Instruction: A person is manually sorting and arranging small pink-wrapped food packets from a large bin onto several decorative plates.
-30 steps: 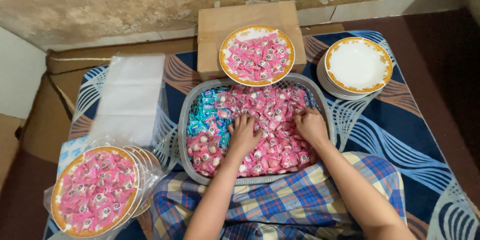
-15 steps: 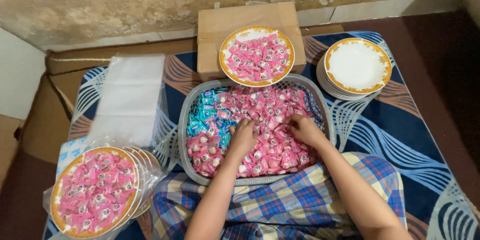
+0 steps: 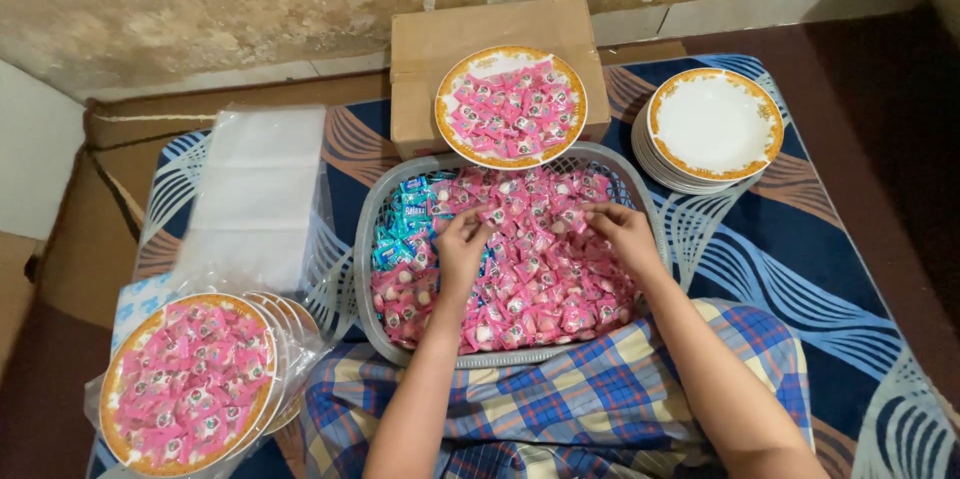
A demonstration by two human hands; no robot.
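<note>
Both hands work inside the grey basket (image 3: 362, 269) of pink wrapped candies (image 3: 545, 269). The left hand (image 3: 462, 244) and right hand (image 3: 622, 231) each pinch candies from the heap. Two plates are filled (image 3: 511, 106) (image 3: 187, 382); the stack of empty plates (image 3: 714, 126) remains, and the basket is still mostly full.

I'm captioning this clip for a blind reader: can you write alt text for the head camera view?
Both hands, left hand and right hand, dig into a grey basket heaped with pink wrapped candies and some blue candies. Around it stand two candy-filled plates, a stack of empty plates, a cardboard box and clear plastic bags.
</note>
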